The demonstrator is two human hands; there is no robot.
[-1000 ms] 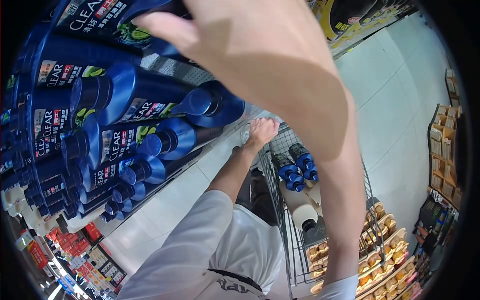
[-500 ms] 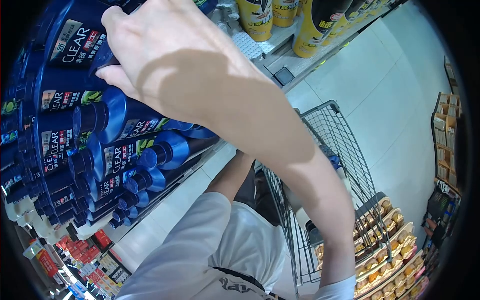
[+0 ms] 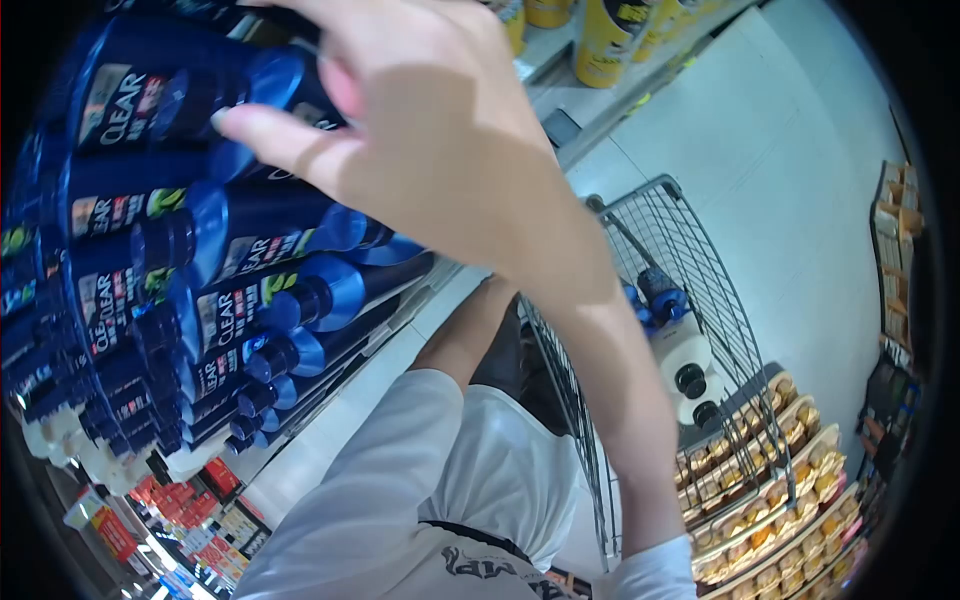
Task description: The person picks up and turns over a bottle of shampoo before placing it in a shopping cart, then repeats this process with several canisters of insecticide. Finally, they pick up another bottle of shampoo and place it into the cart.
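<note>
My right hand (image 3: 390, 100) reaches across to the shelf of dark blue CLEAR bottles (image 3: 230, 315). Its thumb is stretched out apart from the bent fingers, some of which are cut off by the top edge. Beneath the hand lies a blue bottle (image 3: 275, 75) with its cap toward the left; no grip on it shows. My left forearm (image 3: 465, 335) comes up from a white sleeve, and my right forearm hides the left hand. A wire shopping cart (image 3: 720, 290) stands to the right, with white bottles (image 3: 683, 350) with dark caps and blue items inside.
Yellow containers (image 3: 605, 50) stand on the shelf at the top. Stacked egg trays (image 3: 770, 520) are at the lower right, beyond the cart. Red packages (image 3: 185, 500) show at the lower left. Another display rack (image 3: 893, 270) stands at the far right.
My right hand has shifted right and its thumb has spread from the fingers. The forearm has swung left, uncovering more white bottles in the cart. The view has tilted slightly.
</note>
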